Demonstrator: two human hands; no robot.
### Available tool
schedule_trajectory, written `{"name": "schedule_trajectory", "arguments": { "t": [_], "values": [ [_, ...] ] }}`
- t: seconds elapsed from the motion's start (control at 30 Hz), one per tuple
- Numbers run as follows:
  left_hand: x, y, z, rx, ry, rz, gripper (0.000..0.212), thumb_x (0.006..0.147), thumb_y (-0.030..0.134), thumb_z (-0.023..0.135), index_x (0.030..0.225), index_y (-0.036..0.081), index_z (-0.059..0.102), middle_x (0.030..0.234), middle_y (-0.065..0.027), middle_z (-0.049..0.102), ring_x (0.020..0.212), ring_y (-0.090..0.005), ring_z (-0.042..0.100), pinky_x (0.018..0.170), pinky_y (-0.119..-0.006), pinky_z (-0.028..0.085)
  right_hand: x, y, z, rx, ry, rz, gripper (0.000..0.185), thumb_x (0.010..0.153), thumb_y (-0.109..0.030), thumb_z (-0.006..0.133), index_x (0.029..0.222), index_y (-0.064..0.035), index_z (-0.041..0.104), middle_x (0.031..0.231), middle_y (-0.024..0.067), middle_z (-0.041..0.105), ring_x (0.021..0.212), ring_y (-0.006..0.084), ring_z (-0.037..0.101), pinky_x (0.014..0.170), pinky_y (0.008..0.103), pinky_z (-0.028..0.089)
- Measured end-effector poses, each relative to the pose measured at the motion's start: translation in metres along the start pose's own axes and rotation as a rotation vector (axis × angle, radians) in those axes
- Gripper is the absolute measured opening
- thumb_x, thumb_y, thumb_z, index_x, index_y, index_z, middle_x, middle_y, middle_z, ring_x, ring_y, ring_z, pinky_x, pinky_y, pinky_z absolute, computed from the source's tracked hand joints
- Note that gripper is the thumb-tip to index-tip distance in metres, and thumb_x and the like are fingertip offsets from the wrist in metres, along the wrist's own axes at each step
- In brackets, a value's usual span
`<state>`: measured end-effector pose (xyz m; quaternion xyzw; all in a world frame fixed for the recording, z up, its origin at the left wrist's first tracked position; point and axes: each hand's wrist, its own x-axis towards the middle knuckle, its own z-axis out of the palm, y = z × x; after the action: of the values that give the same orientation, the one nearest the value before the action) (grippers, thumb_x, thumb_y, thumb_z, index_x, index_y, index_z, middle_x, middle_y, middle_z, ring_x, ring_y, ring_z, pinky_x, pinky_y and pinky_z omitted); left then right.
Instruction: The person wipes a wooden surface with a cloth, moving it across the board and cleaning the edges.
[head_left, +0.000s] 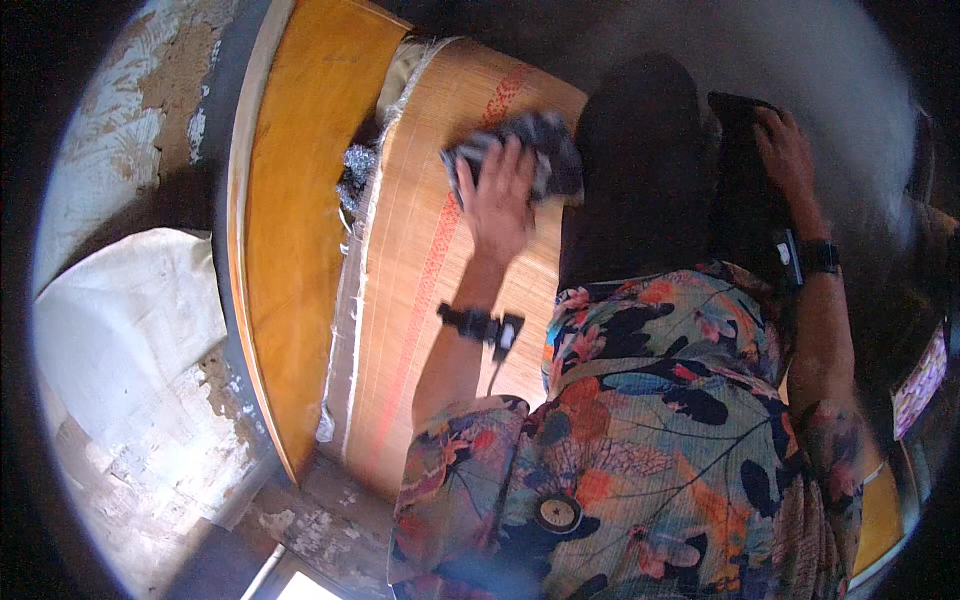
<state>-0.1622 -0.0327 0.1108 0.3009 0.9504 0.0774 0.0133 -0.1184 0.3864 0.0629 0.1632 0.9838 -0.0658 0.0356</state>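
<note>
My left hand (501, 199) lies over a bunched dark patterned cloth (556, 154), fingers stretched across it. Under the cloth is a woven straw-like mat (405, 225) with a red patterned band; the hand and cloth look slightly blurred. To the right, my right hand (787, 154) is beside my dark-clothed legs (645, 165), its fingertips at the edge of a dark thing (739, 101). What that thing is, and whether I grip it, is lost in shadow. Both wrists carry black straps with small devices.
An orange-brown wooden board (300, 225) runs along the mat's left side. Silvery tinsel-like material (356, 176) sits in the gap between them. Further left are a pale sheet (135, 300) and a peeling wall (180, 82). A purple patterned item (919, 382) shows at far right.
</note>
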Motion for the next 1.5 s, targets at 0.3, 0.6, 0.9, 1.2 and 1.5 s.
{"name": "schedule_trajectory", "arguments": {
  "t": [0.3, 0.6, 0.9, 1.2, 1.5],
  "values": [
    [-0.144, -0.039, 0.016, -0.080, 0.218, -0.321, 0.056, 0.073, 0.015, 0.054, 0.128, 0.012, 0.043, 0.139, -0.0103, 0.035, 0.129, -0.0312, 0.029, 0.106, -0.053, 0.011, 0.004, -0.028, -0.021, -0.011, -0.139, 0.123, 0.033, 0.089, -0.028, 0.048, 0.121, -0.0199, 0.050, 0.125, 0.0105, 0.044, 0.115, 0.0324, 0.043, 0.095, 0.0424, 0.038],
    [-0.099, -0.042, 0.018, 0.181, 0.204, -0.406, 0.066, 0.070, 0.017, 0.057, 0.132, 0.009, 0.037, 0.142, -0.0094, 0.030, 0.132, -0.0247, 0.025, 0.108, -0.047, 0.011, 0.008, -0.023, -0.011, -0.045, -0.155, 0.112, 0.035, 0.089, -0.031, 0.048, 0.123, -0.0224, 0.049, 0.129, 0.0084, 0.042, 0.119, 0.0309, 0.040, 0.098, 0.0426, 0.036],
    [0.015, -0.049, 0.003, 0.190, 0.252, -0.280, 0.063, 0.065, 0.010, 0.051, 0.127, 0.008, 0.042, 0.136, -0.0115, 0.037, 0.127, -0.0286, 0.031, 0.104, -0.054, 0.015, 0.009, -0.011, -0.007, -0.072, -0.141, 0.102, 0.036, 0.089, -0.033, 0.047, 0.124, -0.0227, 0.048, 0.132, 0.0085, 0.040, 0.119, 0.0309, 0.040, 0.098, 0.0423, 0.036],
    [0.030, -0.057, 0.007, 0.228, 0.231, -0.180, 0.058, 0.068, 0.017, 0.054, 0.125, 0.012, 0.047, 0.138, -0.0063, 0.037, 0.130, -0.0239, 0.029, 0.105, -0.053, 0.013, 0.009, -0.015, -0.006, -0.091, -0.112, 0.064, 0.036, 0.088, -0.031, 0.048, 0.123, -0.0211, 0.049, 0.132, 0.0098, 0.040, 0.119, 0.0321, 0.041, 0.097, 0.0419, 0.037],
    [-0.140, -0.002, 0.008, 0.026, -0.168, -0.160, 0.057, 0.067, 0.008, 0.058, 0.123, 0.012, 0.049, 0.139, -0.0068, 0.034, 0.130, -0.0253, 0.028, 0.107, -0.054, 0.009, 0.013, -0.005, 0.007, 0.033, -0.038, -0.017, 0.036, 0.085, -0.031, 0.052, 0.118, -0.0170, 0.052, 0.127, 0.0150, 0.045, 0.112, 0.0387, 0.045, 0.093, 0.0475, 0.038]
  ]
}}
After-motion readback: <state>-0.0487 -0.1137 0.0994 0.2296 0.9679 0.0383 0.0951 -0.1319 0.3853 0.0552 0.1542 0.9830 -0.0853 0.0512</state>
